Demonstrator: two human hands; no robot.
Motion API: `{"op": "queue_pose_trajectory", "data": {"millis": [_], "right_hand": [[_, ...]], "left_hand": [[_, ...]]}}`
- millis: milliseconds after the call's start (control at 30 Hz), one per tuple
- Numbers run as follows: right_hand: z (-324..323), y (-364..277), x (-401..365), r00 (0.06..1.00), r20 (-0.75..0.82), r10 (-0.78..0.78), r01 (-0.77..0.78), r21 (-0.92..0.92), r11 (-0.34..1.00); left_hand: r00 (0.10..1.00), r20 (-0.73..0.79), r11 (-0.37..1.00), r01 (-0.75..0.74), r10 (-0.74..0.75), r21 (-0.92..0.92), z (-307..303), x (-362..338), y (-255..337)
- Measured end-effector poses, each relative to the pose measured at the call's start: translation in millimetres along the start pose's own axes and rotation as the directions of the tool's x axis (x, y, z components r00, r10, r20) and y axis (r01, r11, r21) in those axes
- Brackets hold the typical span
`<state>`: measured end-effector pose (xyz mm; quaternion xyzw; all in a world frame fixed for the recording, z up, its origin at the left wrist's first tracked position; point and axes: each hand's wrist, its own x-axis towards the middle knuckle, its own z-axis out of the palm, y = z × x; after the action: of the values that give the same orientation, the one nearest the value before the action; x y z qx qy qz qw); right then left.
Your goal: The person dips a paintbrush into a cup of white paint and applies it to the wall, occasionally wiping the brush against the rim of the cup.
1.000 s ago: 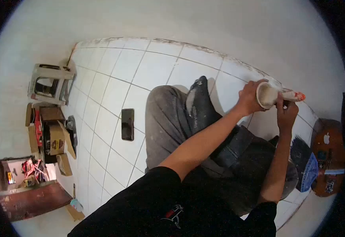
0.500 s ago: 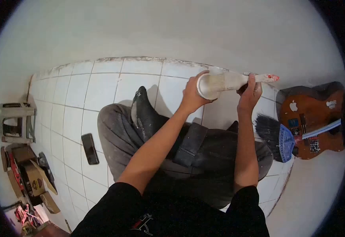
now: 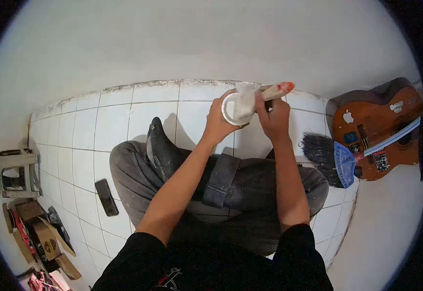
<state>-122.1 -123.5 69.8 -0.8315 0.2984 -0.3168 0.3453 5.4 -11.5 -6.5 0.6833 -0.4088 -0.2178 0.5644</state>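
Note:
My left hand (image 3: 216, 121) is wrapped round a small white cup (image 3: 229, 118), held up in front of the wall above my crossed legs. In my right hand (image 3: 274, 116) is a paintbrush (image 3: 273, 92) with a pale handle and a red-orange tip. Its bristle end lies over the mouth of the cup and looks blurred. What is inside the cup is mostly hidden by the brush, so I cannot make it out.
White floor tiles (image 3: 110, 128) meet a plain wall (image 3: 211, 43). A phone (image 3: 106, 197) lies to my left, with a grey stool (image 3: 17, 173) and cardboard box (image 3: 47, 237) beyond. At right, a black-bristled broom (image 3: 344, 165) leans by a stickered guitar (image 3: 366, 131).
The brush has moved left relative to the cup and tilted, its bristles now over the cup's mouth. My right hand is closer to my left. The whole view has shifted slightly.

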Motion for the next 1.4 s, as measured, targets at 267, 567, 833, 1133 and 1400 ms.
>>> {"op": "queue_pose_trajectory", "data": {"millis": [267, 567, 833, 1133, 1400], "right_hand": [[4, -5, -1, 0.992, 0.073, -0.104, 0.104, 0.007, 0.995], [12, 2, -4, 0.974, 0.155, -0.164, 0.177, -0.076, 0.981], [12, 2, -3, 0.973, 0.160, -0.164, 0.179, -0.088, 0.980], [8, 18, 2, 0.984, -0.122, 0.130, -0.081, 0.344, 0.935], [-7, 26, 15, 0.703, -0.097, 0.705, -0.239, 0.901, 0.362]], "left_hand": [[0.999, 0.024, 0.995, -0.036, 0.034, 0.096, 0, -1, 5], [0.999, 0.021, 0.997, -0.049, 0.047, 0.066, 1, -1, -1], [0.999, 0.019, 0.999, -0.040, 0.040, 0.012, 2, -1, 0], [1.000, 0.005, 0.998, -0.001, 0.001, -0.069, 3, 0, -4], [1.000, 0.004, 0.997, -0.005, 0.005, -0.073, 2, 1, -3]]}}
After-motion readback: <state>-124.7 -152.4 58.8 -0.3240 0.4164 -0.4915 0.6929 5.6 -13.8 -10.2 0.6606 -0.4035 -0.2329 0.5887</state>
